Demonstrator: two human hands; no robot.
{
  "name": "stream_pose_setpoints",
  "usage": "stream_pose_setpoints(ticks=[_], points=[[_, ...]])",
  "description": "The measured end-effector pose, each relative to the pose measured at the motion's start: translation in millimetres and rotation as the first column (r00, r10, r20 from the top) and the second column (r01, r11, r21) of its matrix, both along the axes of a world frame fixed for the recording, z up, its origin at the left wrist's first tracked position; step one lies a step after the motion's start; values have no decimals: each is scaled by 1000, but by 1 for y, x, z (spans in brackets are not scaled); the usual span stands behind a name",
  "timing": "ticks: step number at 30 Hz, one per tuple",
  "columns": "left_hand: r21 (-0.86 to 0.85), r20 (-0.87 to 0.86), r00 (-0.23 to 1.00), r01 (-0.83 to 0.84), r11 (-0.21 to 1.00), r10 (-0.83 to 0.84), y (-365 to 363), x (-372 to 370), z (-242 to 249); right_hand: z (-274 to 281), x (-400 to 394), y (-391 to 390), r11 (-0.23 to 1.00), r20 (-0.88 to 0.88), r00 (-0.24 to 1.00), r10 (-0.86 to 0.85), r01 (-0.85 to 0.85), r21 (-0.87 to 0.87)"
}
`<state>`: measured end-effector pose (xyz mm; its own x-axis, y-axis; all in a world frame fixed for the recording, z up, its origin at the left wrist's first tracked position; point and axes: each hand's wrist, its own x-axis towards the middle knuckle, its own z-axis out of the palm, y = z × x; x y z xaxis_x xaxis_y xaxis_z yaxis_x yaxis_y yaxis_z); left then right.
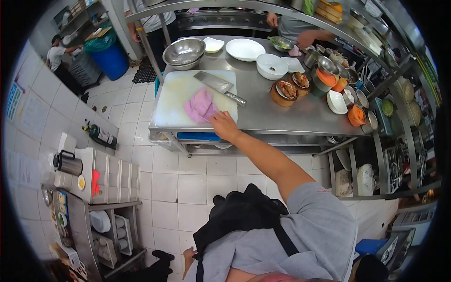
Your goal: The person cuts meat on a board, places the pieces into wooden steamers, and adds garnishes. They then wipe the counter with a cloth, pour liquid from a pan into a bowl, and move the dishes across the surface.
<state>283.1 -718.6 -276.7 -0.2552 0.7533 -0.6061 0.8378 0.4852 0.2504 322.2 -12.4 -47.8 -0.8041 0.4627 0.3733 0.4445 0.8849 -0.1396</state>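
Observation:
My right hand (224,126) reaches over the near edge of the steel table, its fingers closed on the edge of a crumpled pink cloth (200,105). The cloth lies on a white cutting board (171,94). Just beyond it a cleaver (213,82) rests flat on the board, its handle pointing to the right, toward the board's edge. My left hand (189,256) hangs low beside my black apron (239,211), away from the table. Its fingers are mostly hidden.
Stacked metal bowls (184,52), a white oval plate (245,49) and a white bowl (271,66) stand behind the board. Bamboo steamers (283,93) with food sit farther right. Other people work across the table. A fire extinguisher (102,136) stands at left.

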Motion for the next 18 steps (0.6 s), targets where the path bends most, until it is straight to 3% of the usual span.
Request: stream_pose_setpoints(ticks=[1,3,4,5,6,7,8,9,10,12,14,18], points=[[-43,-16,993,-118,992,118,22,2,-13,2,21,0,1000,-24,1000,20,-20,-23],[192,-15,992,123,974,-123,52,-22,-32,9,69,6,969,-53,996,-67,53,-242],[86,184,964,-212,973,194,74,-39,-29,2,95,15,936,-154,980,-126,66,-346],[-51,399,729,-588,807,557,96,-59,-23,3,120,25,893,-249,950,-191,63,-445],[-173,505,426,-802,571,751,116,-74,-15,5,149,35,815,-246,907,-343,157,-558],[-208,526,266,-881,426,808,134,-88,3,15,178,44,712,-224,846,-485,233,-662],[-189,528,217,-913,362,821,152,-108,10,-2,212,70,848,-382,820,-425,213,-486],[-168,531,168,-940,298,830,167,-127,14,0,242,87,638,-323,723,-611,209,-741],[-130,521,183,-948,289,833,181,-147,20,-19,278,119,604,-336,642,-689,253,-756],[-53,494,207,-962,267,845,203,-176,37,14,325,130,374,-359,293,-886,-8,-928],[14,472,214,-972,236,855,230,-189,58,13,380,159,379,-380,75,-922,-38,-925],[35,525,189,-979,201,830,260,-158,73,-1,482,207,379,-382,41,-923,-76,-922]])
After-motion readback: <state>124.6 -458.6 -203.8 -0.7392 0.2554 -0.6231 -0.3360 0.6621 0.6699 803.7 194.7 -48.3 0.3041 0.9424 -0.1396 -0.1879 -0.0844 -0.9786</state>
